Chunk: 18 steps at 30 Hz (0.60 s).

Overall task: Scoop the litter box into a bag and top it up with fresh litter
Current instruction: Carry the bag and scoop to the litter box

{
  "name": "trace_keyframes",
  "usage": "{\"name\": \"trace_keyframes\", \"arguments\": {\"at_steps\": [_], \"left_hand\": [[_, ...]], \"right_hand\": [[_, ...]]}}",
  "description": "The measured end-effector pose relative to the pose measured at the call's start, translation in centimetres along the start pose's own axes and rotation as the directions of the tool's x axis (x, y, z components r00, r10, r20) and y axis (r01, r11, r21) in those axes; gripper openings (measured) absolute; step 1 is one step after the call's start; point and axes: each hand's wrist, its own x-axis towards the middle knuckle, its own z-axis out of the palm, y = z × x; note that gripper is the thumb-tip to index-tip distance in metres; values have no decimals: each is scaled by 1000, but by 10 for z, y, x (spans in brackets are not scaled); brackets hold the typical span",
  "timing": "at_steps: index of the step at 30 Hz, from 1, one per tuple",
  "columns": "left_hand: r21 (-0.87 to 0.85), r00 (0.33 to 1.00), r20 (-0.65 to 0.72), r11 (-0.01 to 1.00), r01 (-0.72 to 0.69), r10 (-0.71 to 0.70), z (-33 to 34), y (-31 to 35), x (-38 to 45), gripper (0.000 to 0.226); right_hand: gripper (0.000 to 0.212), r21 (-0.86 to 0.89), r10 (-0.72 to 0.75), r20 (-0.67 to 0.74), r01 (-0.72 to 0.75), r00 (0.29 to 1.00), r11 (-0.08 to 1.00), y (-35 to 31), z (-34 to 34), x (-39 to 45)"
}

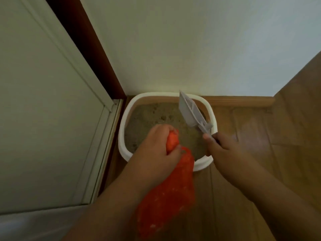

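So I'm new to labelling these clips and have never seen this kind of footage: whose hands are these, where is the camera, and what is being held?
There is no machine here: a person wears a wide-angle camera on the head, so this one picture looks down along their own arms. On the wooden floor, in a corner beside a door, stands a white litter box filled with sandy litter. The left hand grips the bunched top of an orange bag, which hangs down in front of the box. The right hand holds a grey slotted scoop by its handle, raised above the litter. Whether the scoop carries anything I cannot tell.
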Motion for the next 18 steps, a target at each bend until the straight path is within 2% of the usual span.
{"name": "trace_keyframes", "arguments": {"at_steps": [4,10,14,18], "left_hand": [[-29,1000,-17,999,-13,13,-3,3,16,27],[-228,997,-37,972,59,-69,-2,15,14,37],[-416,997,-60,909,20,-50,-3,19,8,46],[-455,999,-8,890,29,-37,-7,22,2,54]], "right_hand": [[26,-27,-77,8,77,997,997,-10,-9,5],[23,228,-49,9,46,999,973,-29,-6,0],[26,367,-93,-5,88,996,926,-34,3,2],[29,328,-147,10,136,989,935,-38,0,2]]}}
